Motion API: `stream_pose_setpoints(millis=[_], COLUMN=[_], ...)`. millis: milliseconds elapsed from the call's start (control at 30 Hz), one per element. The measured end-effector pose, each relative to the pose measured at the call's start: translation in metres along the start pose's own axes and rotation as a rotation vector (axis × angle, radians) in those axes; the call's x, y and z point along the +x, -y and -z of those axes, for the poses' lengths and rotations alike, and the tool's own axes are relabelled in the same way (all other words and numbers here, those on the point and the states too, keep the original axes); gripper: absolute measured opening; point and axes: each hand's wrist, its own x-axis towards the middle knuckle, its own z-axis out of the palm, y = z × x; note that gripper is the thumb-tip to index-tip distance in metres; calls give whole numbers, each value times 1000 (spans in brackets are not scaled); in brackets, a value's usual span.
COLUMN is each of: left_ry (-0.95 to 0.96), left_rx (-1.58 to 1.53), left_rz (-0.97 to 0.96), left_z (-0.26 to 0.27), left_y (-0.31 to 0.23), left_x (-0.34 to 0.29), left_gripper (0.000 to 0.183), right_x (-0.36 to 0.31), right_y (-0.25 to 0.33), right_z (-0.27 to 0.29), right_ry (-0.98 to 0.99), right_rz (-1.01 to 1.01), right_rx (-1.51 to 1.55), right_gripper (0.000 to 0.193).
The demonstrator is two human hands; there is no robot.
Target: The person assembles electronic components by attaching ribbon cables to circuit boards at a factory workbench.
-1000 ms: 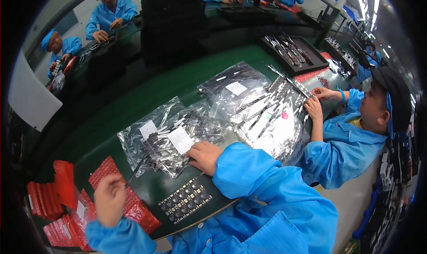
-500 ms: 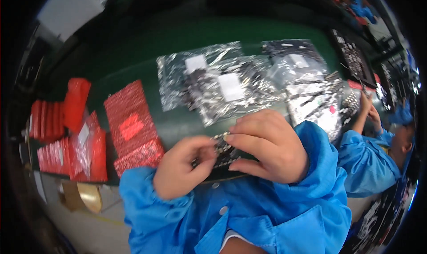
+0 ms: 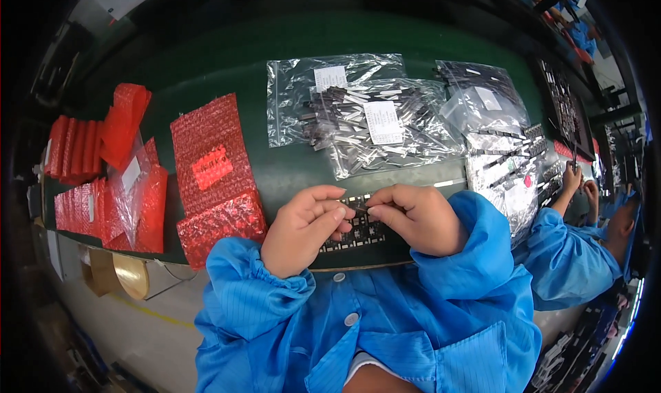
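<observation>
Close to the table's front edge lies a black circuit board panel with rows of light pads, partly covered by my hands. Over its left part is my left hand, thumb and forefinger pinched together; what sits between them is too small to make out. My right hand pinches a small dark piece between thumb and forefinger above the board. That piece reaches toward the left fingertips. Just beyond the hands, a clear zip bag full of black and silver strips rests on the table.
Red bubble-wrap pouches and a stack of red packets are on the left. Another clear bag and loose dark strips on silvery plastic lie right. A co-worker in a blue sleeve works at the far right beside a black tray.
Both hands have drawn a little apart above the board, uncovering more of it. A small dark piece now shows between the fingertips. The whole view has shifted slightly.
</observation>
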Motion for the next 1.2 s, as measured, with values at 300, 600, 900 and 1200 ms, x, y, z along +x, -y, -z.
stream_pose_setpoints(millis=[300,600,900,1200], left_ry=[-81,-128,53,86], left_rx=[128,835,1382,1433], left_rz=[-21,-417,-768,-742], left_z=[-12,-3,-5,-2], left_y=[2,20,43,44], left_x=[-3,0,15,21], left_gripper=[16,19,30,32], right_x=[-2,4,9,-1], right_y=[5,7,-36,-52], right_z=[0,26,12,1], right_ry=[104,-88,86,195], right_rz=[-45,-5,-131,-239], right_rx=[-15,-108,-443,-357], right_gripper=[17,10,13,16])
